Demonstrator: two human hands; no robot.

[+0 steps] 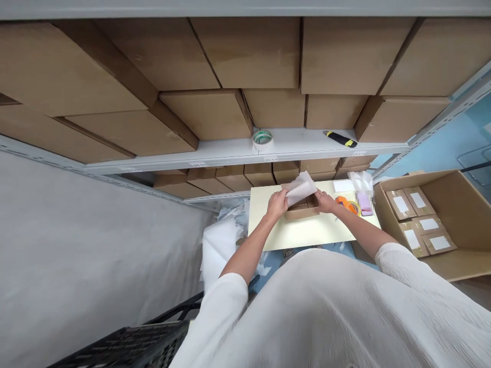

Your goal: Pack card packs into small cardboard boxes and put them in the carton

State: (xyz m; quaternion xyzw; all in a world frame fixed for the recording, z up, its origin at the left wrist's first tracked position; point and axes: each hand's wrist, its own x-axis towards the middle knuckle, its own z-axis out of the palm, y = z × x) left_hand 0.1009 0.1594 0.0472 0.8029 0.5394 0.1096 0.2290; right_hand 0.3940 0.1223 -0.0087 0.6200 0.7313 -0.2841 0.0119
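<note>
A small open cardboard box [302, 212] rests on a cream-coloured board in front of me. Over its back part is a white packing foam sheet [301, 188], bent and partly covering the opening. My left hand [277, 205] is closed on the sheet's left end, beside the box's left wall. At the right wall, my right hand [325, 202] has its fingers closed over the box's edge, close to the sheet's right end. Brown cardboard shows inside the box; the rest of its inside is hidden.
An orange tape dispenser [347, 205] lies right of my right hand, near a purple item [365, 203]. A large carton [471, 212] with several labelled boxes stands at right. White foam sheets [218, 250] hang at left. The shelf ahead holds cartons, a tape roll [263, 138] and a utility knife [340, 139].
</note>
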